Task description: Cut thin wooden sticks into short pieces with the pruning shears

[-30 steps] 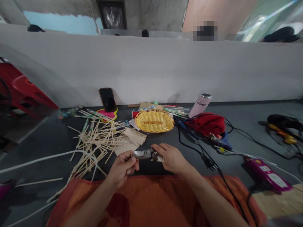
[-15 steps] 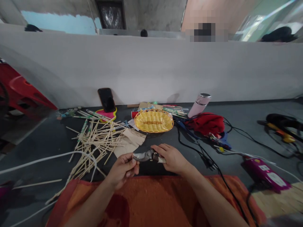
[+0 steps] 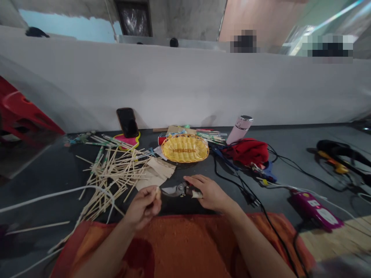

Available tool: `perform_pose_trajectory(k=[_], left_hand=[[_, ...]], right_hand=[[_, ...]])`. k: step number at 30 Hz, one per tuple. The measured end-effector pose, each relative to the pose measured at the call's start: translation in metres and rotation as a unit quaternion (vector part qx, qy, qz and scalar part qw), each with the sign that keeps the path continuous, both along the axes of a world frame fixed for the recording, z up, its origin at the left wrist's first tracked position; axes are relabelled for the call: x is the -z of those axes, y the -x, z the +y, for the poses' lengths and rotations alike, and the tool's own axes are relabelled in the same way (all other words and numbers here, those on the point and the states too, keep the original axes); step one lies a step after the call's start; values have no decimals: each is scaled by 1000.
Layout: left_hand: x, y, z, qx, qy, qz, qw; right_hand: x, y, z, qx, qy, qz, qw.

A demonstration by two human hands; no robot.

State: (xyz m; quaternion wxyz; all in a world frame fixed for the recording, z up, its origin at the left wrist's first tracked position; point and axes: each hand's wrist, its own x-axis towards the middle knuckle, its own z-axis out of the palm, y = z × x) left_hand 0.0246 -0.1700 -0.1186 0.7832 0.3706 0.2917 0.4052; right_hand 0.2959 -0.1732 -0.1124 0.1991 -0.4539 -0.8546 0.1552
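Observation:
Pruning shears (image 3: 177, 190) with a curved metal blade lie in my right hand (image 3: 210, 192), whose fingers wrap their handles. The blade points left, toward my left hand (image 3: 146, 204). That hand is closed in a pinch just beyond the blade's tip; whatever sits between its fingertips is too small to make out. To the left of it, a loose heap of thin pale wooden sticks (image 3: 120, 170) spreads over the dark table (image 3: 191, 175). A piece of brown paper (image 3: 158, 172) lies beside the heap, and a yellow woven basket (image 3: 185, 148) stands beyond my hands.
A phone (image 3: 127, 121) leans at the back on a pink-and-yellow stand. Rightward are a pink bottle (image 3: 240, 129), red cloth (image 3: 251, 150), black cables and a magenta power strip (image 3: 315, 210). An orange cloth (image 3: 185, 247) covers the near edge; a white partition (image 3: 185, 85) rises behind.
My left hand has drawn left, off the blade's tip that its fingers were touching. My right hand still grips the shears. The whole view has shifted slightly.

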Motion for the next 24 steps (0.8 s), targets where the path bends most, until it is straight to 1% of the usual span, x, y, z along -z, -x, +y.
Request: perform_pose_trajectory(k=[2, 5, 8, 10, 14, 17, 19, 21, 22, 23, 24], left_hand=[[-4, 5, 4, -32, -29, -12, 999], [-8, 6, 8, -76, -39, 18, 996], [-5, -1, 7, -75, -44, 85, 993], [-2, -6, 6, -59, -68, 144, 985], [4, -12, 3, -47, -143, 259, 954], [5, -14, 1, -52, -214, 314, 924], [5, -15, -1, -59, -245, 339, 906], [5, -16, -3, -63, -268, 363, 890], [5, -16, -3, -64, -283, 372, 882], [4, -17, -4, -62, -301, 377, 874], [4, -17, -4, -59, -322, 380, 865]], right_hand=[[1, -5, 2, 30, -7, 3, 1000], [4, -14, 6, 120, -13, -16, 993], [8, -21, 10, 185, -12, -71, 980], [12, -24, 11, 196, -14, -101, 975], [20, -27, 13, 207, -24, -123, 970], [20, -27, 14, 233, -33, -114, 965], [14, -23, 13, 246, -54, -80, 964], [6, -12, 7, 240, -59, -2, 969], [2, -5, 3, 222, -39, 52, 973], [-2, 3, -2, 196, 1, 111, 974], [-4, 12, -8, 163, 57, 162, 972]])
